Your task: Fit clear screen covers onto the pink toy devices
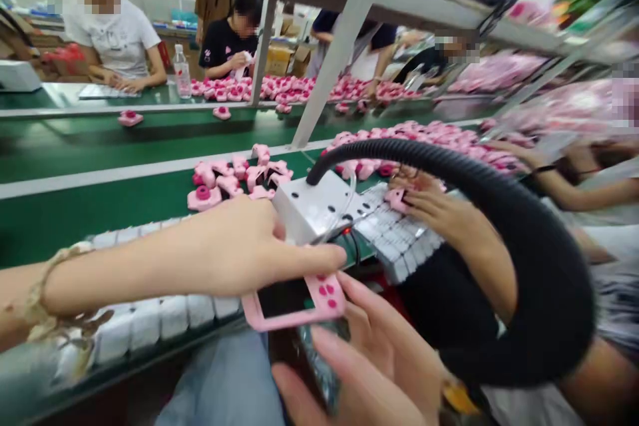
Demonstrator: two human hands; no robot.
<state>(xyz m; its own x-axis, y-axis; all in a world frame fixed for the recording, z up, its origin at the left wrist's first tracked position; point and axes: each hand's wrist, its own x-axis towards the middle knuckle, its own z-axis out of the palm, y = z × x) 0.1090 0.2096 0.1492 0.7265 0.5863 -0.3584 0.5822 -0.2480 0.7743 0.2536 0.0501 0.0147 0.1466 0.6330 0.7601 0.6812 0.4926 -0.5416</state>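
Observation:
My left hand (249,246) reaches in from the left and is closed on a pink toy camera (327,299). The toy's back faces me, with a dark screen opening and several magenta buttons. Its upper edge is covered by my fingers. My right hand (379,359) comes up from the lower right, its thumb and fingers apart around the toy's right corner. One fingertip is at the toy's right edge; whether it presses there I cannot tell. Behind my left hand stands a white box (319,203) with a black flexible neck (449,160).
White block-like pieces (154,319) line the near edge. Pink toy cameras (234,180) lie on the green conveyor (100,213), with more piled farther back. At right, a co-worker's hands (424,200) handle a pink piece above a grey tray (399,246). A slanted metal post (339,46) rises ahead.

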